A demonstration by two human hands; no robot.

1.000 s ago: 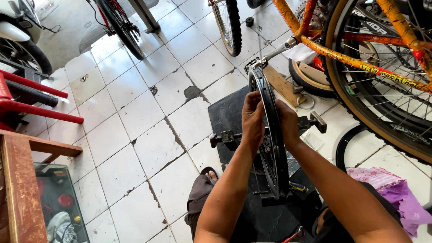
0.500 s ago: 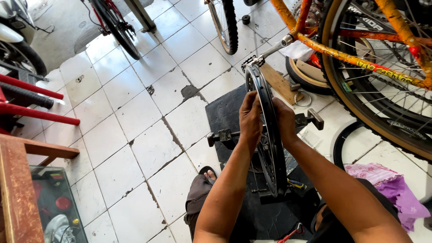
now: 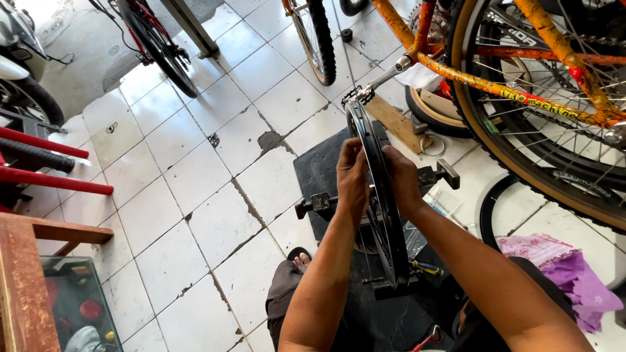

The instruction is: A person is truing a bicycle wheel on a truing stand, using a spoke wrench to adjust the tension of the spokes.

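Observation:
A black bicycle wheel rim [image 3: 381, 215] stands upright in a truing stand [image 3: 326, 203] on a dark mat [image 3: 316, 171]. My left hand [image 3: 352, 177] presses against the rim's left side near its top. On the opposite side, my right hand [image 3: 399, 177] grips the same stretch of rim. Thin spokes show between my forearms below the hands. My foot in a sandal [image 3: 298, 259] rests on the tiles beside the stand.
An orange bicycle [image 3: 521, 85] with a tan-walled tyre stands at the right. A loose black tyre [image 3: 489, 208] and a purple cloth [image 3: 561, 277] lie under it. Red bars [image 3: 49, 177] and a wooden cabinet [image 3: 26, 287] are at the left; another bicycle wheel [image 3: 316, 36] is ahead.
Both hands stay on the rim in much the same hold. The view has shifted slightly; the hands sit a little lower on the rim than one second ago.

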